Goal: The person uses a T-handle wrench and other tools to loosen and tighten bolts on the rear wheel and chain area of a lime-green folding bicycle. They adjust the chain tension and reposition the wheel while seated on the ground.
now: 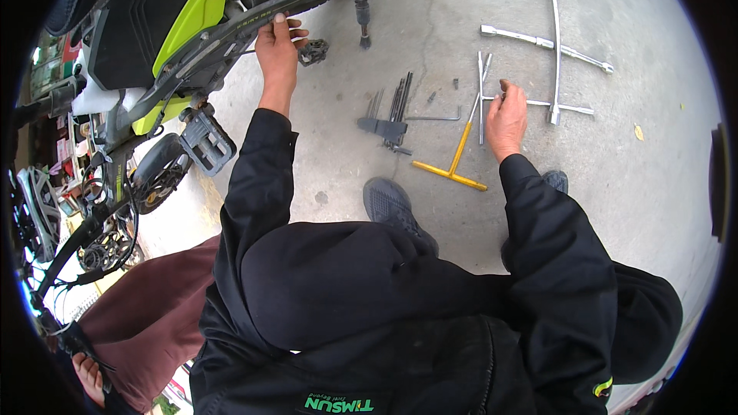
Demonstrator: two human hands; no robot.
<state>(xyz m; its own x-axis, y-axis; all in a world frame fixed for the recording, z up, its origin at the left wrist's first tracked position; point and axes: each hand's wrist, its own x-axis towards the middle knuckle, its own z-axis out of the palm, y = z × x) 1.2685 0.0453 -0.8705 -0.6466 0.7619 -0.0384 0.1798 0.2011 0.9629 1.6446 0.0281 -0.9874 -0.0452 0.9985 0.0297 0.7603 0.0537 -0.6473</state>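
Note:
My left hand (277, 50) is at the dark frame tube (257, 21) of an electric bike, its thumb on the tube and its fingers loosely apart. Low over the concrete, my right hand (508, 119) curls its fingers over the shaft of a silver T-handle wrench (482, 124). Part of that shaft is hidden under the hand. Just left of it lies a yellow-handled T-wrench (452, 174). A silver cross-shaped lug wrench (555, 48) lies farther off to the right. A folding hex key set (388, 124) with several dark keys lies between my hands.
A pedal (207, 140) sticks out from the bike at left, and a kickstand (362, 15) hangs at its far end. My shoe (388, 201) stands near the tools. Another person's maroon trouser leg (150, 319) and hand (88, 376) are at lower left.

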